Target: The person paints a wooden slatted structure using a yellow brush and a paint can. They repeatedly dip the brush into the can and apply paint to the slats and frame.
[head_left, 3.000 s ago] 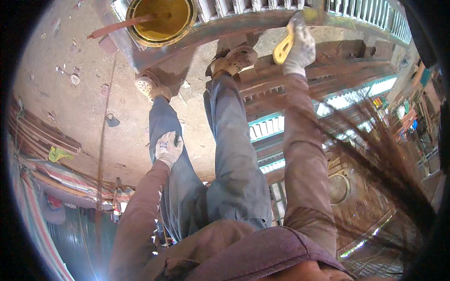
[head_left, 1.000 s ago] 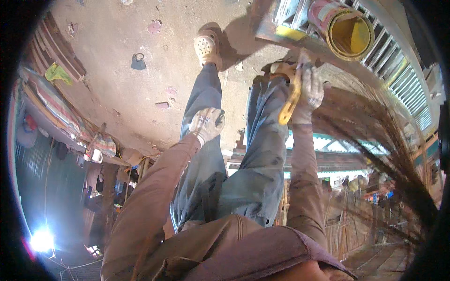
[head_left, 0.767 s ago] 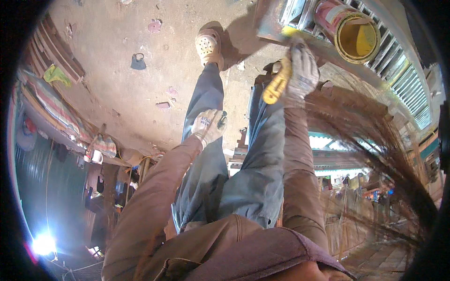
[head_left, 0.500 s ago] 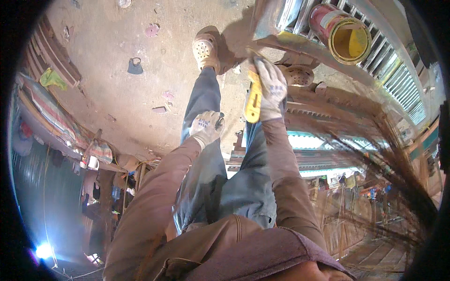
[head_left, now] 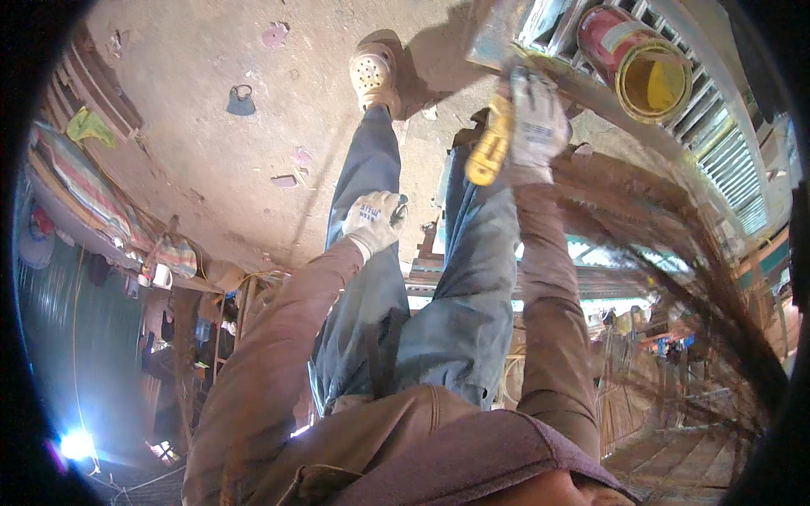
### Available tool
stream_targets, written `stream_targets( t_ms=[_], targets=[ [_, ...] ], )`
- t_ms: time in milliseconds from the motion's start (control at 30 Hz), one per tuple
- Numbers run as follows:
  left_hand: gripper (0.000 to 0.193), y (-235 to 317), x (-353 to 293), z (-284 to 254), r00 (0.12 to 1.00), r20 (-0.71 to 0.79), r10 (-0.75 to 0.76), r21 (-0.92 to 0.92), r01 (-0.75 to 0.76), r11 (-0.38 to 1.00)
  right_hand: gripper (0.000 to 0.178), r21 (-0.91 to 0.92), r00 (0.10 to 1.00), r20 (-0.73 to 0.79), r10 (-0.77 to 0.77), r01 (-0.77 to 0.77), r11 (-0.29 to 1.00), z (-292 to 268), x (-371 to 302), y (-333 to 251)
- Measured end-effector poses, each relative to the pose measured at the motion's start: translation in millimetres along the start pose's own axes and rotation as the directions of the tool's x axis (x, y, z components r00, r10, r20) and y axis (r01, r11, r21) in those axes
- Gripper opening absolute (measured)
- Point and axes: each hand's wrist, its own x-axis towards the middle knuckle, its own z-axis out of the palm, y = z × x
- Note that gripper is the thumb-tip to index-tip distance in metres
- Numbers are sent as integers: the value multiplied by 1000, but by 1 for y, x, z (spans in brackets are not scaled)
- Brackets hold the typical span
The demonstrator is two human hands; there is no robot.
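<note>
My right hand (head_left: 537,126), in a pale glove, is closed on a yellow-handled tool (head_left: 489,152) with slots along its handle. The tool's working end is blurred and partly hidden by the hand, so its kind is unclear. That hand is beside the near corner of a painted slatted frame (head_left: 498,32). A red paint can (head_left: 604,32), yellow inside, lies tilted on the frame's slats. My left hand (head_left: 374,219), also gloved, rests over my left leg with its fingers curled. Something dark shows at its thumb side; whether it holds anything is hidden.
A dark pouch-like item (head_left: 240,101) and pinkish scraps (head_left: 275,34) lie on the dusty floor. Long dark bristly strands (head_left: 700,287) cross the right side. Corrugated sheets and boards lie right of my legs. A striped cloth bundle (head_left: 110,198) and stacked wood line the left.
My right hand has swung right and slightly forward with the yellow-handled tool, toward the slatted frame. My left hand has stayed nearly in place.
</note>
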Motion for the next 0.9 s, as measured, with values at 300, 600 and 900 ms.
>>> stream_targets(
  t_ms=[300,600,900],
  targets=[
    [27,-1,-3,11,996,1,-84,31,84,996,42,381,920,390,49,-209,901,-64,3,-80],
    [19,4,0,9,986,-161,30,-115,-49,992,44,103,999,-36,13,-10,995,-2,12,-27],
    [26,-8,-2,10,992,-119,36,-74,-45,996,37,218,983,-165,79,-41,975,-10,-11,-20]
  ],
)
